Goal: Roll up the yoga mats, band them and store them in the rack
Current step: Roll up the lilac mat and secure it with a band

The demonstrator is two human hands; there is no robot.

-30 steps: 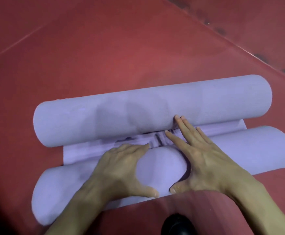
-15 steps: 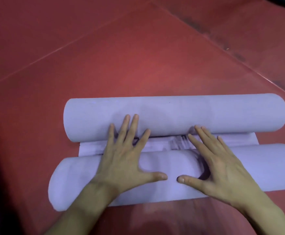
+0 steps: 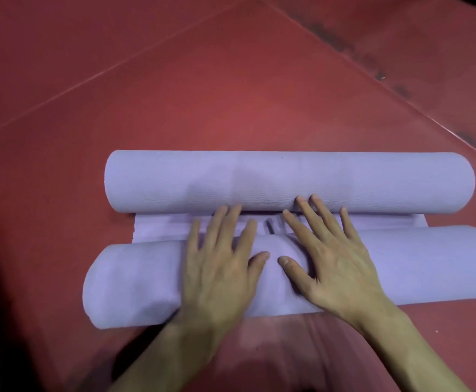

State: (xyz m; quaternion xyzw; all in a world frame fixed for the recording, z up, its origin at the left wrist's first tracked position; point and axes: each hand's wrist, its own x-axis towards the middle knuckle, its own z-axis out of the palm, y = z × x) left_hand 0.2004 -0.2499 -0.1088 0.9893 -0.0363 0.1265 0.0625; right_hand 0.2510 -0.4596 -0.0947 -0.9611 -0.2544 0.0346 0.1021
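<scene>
I have both hands spread wide and flat, fingers straight, holding nothing. The left hand [image 3: 219, 267] and right hand [image 3: 333, 264] press side by side on the middle of the near roll [image 3: 134, 281]. That lavender roll lies crosswise under my palms, long axis left to right, on the red floor [image 3: 231, 94]. Straight ahead, across a flat strip [image 3: 160, 230] of mat, the far roll [image 3: 287, 179] lies parallel; my right fingertips [image 3: 300, 200] touch it. The near roll's right end is cut off, and I can't make out the dark creases [image 3: 269, 224] between the hands.
</scene>
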